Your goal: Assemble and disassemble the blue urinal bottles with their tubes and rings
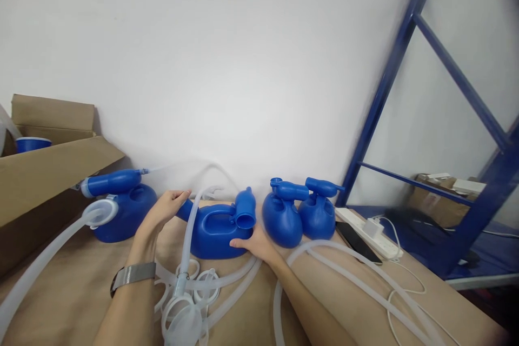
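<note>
A blue plastic urinal bottle [217, 240] with a moulded handle rests on the table between my hands. My left hand [164, 210] closes on the spout at its left end, fingertips bent over the mouth. Around the bottle's lower right end my right hand [257, 243] is wrapped, thumb across the front. A blue funnel-shaped piece [245, 210] hangs at the bottle's upper right. In front of the bottle rises a clear hose [190, 232], joined to a translucent cap [184, 319]. Several translucent rings and caps [206, 286] lie below it.
Two more blue bottles [283, 220] [317, 216] stand to the right, another [127, 211] to the left beside an open cardboard box [52, 167]. A black phone [357, 242] and a white power strip [381, 240] lie at right. Coiled hoses [344, 251] cross the table near a blue metal frame [381, 86].
</note>
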A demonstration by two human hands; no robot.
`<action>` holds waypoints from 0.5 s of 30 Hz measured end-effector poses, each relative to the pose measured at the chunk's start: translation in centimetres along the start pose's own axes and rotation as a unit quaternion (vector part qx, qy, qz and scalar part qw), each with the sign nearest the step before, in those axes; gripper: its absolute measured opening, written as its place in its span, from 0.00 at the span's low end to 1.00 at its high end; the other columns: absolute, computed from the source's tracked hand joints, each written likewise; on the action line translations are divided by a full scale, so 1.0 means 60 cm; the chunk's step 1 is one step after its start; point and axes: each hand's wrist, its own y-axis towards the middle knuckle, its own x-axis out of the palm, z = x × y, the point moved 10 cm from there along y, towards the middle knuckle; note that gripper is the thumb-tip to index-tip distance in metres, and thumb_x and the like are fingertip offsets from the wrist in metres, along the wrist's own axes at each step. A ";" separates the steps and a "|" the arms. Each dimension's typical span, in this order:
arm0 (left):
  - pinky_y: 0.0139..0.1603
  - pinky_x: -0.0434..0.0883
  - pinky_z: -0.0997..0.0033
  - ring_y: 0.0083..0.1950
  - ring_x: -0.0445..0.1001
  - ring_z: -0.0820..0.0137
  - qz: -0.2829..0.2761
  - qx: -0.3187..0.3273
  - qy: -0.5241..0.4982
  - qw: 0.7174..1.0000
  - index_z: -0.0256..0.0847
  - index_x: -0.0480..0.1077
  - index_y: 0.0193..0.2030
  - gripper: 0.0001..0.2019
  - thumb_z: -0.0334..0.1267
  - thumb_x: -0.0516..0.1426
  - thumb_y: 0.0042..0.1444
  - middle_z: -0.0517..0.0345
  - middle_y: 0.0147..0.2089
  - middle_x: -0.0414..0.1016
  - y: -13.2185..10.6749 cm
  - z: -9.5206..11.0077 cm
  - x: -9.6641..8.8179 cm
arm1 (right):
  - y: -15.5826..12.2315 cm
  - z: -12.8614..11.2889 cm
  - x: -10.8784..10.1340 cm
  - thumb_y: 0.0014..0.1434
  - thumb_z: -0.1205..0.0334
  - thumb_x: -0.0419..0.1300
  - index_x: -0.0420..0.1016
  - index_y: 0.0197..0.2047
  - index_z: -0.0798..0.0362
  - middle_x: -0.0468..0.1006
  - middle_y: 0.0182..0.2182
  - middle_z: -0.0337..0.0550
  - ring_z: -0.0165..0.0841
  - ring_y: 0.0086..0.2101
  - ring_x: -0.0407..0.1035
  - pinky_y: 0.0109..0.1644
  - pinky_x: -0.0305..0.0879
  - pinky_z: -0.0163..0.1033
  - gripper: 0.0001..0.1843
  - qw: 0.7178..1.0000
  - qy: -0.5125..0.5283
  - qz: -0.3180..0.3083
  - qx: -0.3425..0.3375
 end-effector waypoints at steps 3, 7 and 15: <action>0.36 0.74 0.67 0.31 0.74 0.70 0.000 -0.002 0.001 1.000 0.38 0.71 0.33 0.23 0.55 0.56 0.70 0.64 0.29 0.71 -0.003 0.003 0.000 | 0.000 0.000 0.001 0.43 0.50 0.83 0.63 0.70 0.44 0.70 0.67 0.48 0.53 0.69 0.60 0.75 0.53 0.56 0.56 1.000 0.003 -0.003 0.003; 0.34 0.73 0.69 0.30 0.72 0.71 0.005 0.000 0.045 0.999 0.38 0.70 0.31 0.23 0.55 0.58 0.70 0.65 0.28 0.69 -0.002 0.011 -0.004 | 0.000 0.001 -0.003 0.42 0.51 0.83 0.63 0.70 0.44 0.70 0.67 0.49 0.55 0.68 0.61 0.74 0.55 0.58 0.56 1.000 -0.001 0.007 0.002; 0.30 0.66 0.71 0.25 0.65 0.73 -0.045 0.025 0.144 0.988 0.40 0.64 0.24 0.25 0.53 0.60 0.68 0.69 0.22 0.60 -0.012 0.030 -0.034 | 0.001 0.010 -0.002 0.42 0.52 0.83 0.63 0.71 0.42 0.70 0.68 0.47 0.54 0.68 0.61 0.73 0.55 0.58 0.56 1.000 0.006 0.009 -0.002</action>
